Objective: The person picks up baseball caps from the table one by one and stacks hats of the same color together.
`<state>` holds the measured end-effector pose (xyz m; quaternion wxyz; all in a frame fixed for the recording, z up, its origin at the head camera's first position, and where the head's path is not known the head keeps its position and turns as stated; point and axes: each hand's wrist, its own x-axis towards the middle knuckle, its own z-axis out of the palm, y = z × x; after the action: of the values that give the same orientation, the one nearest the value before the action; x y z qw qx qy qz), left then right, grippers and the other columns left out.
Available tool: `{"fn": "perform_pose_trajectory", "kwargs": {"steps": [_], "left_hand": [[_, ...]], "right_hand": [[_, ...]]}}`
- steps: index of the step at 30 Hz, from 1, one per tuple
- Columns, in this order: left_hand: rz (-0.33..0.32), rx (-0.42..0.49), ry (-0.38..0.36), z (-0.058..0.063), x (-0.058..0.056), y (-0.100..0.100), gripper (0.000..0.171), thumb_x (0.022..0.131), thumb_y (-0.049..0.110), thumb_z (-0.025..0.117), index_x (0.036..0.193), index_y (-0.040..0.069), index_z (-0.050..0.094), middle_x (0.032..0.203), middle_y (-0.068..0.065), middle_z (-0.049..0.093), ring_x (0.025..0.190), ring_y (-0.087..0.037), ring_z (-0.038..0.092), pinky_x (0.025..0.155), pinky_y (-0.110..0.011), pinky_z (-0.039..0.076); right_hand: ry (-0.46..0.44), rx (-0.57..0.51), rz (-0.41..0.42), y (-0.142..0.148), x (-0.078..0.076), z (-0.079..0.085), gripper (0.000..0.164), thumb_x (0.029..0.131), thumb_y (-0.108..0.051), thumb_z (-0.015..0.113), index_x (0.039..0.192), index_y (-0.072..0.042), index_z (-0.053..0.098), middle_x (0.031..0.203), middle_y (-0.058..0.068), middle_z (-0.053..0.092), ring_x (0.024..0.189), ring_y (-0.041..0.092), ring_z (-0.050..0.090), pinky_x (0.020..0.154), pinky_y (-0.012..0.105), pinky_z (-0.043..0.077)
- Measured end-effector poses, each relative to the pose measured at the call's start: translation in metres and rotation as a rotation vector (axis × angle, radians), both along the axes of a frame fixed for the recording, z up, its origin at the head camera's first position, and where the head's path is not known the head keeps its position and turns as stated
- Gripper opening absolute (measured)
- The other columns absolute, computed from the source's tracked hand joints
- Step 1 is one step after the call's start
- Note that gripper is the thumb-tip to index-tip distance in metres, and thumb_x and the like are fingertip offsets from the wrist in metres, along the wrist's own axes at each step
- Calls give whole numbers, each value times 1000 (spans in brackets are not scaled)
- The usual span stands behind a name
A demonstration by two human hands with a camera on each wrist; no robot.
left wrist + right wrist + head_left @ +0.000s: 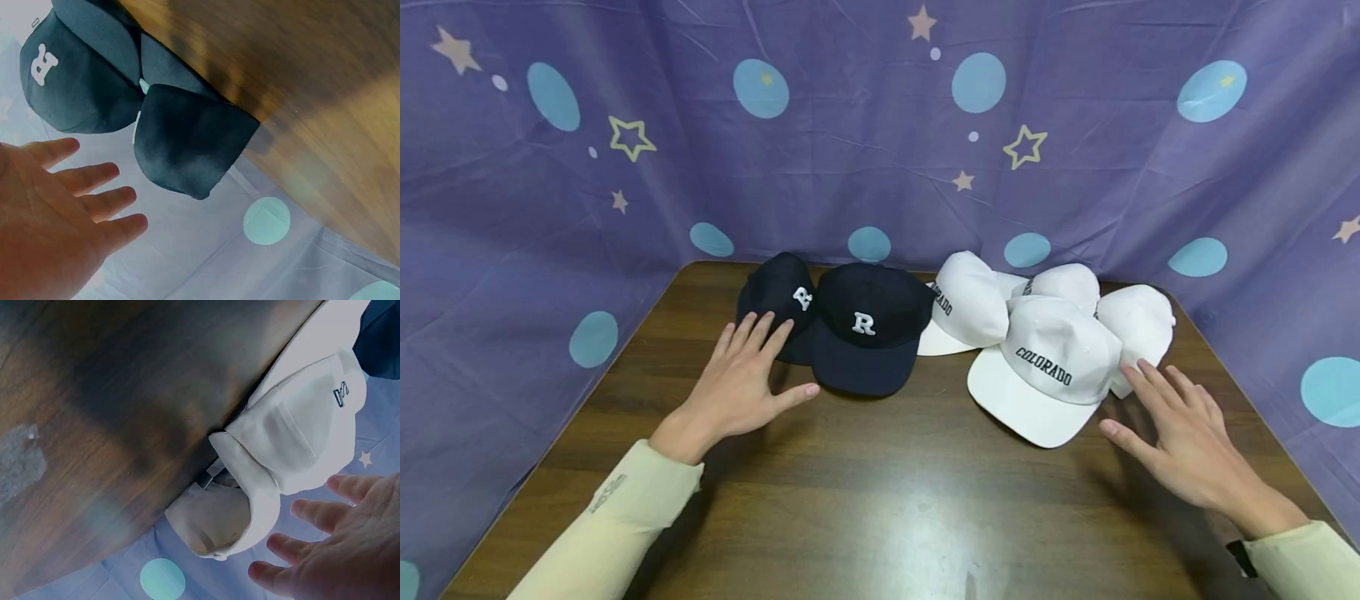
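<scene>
My left hand (pixel 735 385), fingers spread and holding nothing, hovers in front of two navy caps. One navy cap (pixel 775 287) is turned a little to the side; the other navy cap (pixel 868 358) faces me with a white R. Over on the right, my right hand (pixel 1187 437) also has its fingers spread, with nothing in it. Its fingertips overlap the edge of a white cap (pixel 1138 325) in the head view. Beside it lies the front white cap (pixel 1060 350), lettered COLORADO. Two more white caps, a left one (pixel 966 304) and a rear one (pixel 1063 283), sit behind.
The caps stand toward the back of a brown wooden table (pixel 880 500). A purple curtain (pixel 850 183) with stars and blue dots hangs behind and along both sides. In the right wrist view, a pale shiny patch (pixel 19 462) shows on the tabletop.
</scene>
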<state>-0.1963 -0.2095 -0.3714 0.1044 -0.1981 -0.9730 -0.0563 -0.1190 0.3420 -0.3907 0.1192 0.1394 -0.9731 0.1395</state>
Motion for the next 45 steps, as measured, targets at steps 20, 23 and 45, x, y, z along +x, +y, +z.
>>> {"fn": "perform_pose_trajectory", "kwargs": {"steps": [20,23,45], "left_hand": [[-90,60,75,7,-19,23,92,86,74,40,148,8,29,150,-20,28,137,-39,19,112,-55,15],[-103,60,87,10,-24,28,89,87,72,41,148,8,29,150,-20,28,137,-38,20,113,-54,16],[-156,68,74,35,-60,68,85,90,65,45,148,7,27,151,-18,27,138,-34,20,115,-50,13]], "right_hand": [[34,-38,59,-17,8,1,80,86,-47,64,151,-23,24,153,13,24,138,40,14,107,67,1],[36,-43,64,-18,9,1,80,86,-46,65,151,-23,25,153,13,24,138,40,14,107,67,2],[52,-59,106,-26,16,-2,79,86,-43,66,151,-27,25,152,12,28,138,38,15,107,66,6]]}}
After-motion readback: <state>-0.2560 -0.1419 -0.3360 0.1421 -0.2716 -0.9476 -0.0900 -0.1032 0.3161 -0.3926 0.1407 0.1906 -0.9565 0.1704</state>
